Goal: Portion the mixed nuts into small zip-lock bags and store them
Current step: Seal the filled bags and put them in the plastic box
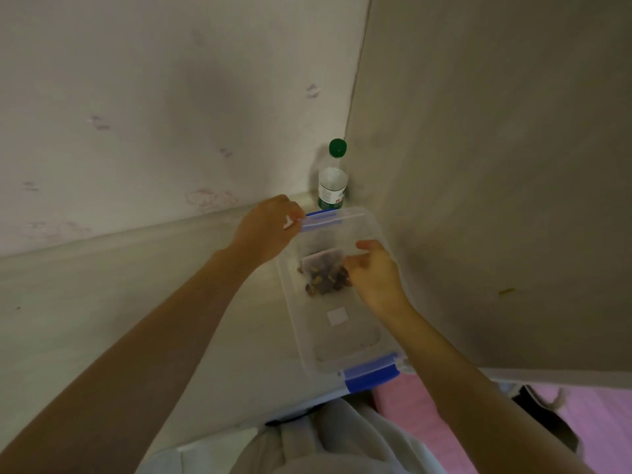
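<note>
Nut-filled zip-lock bag (323, 268): probably light, floppy, slick; best held at top strip. The right hand (374, 278) pinches its edge inside storage box (352, 336); left hand (266, 227) grips box's far rim.

Water bottle (333, 181), just behind the clear storage box (360, 213): the white-and-green label carries red lettering, too blurred to read. No other text is legible.

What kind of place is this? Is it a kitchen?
Probably not a kitchen, more likely a bedroom corner at home: a pale desk pushed against a wall with faint pink doodles, pink fabric like bedding beside it, and a water bottle in the corner.
</note>
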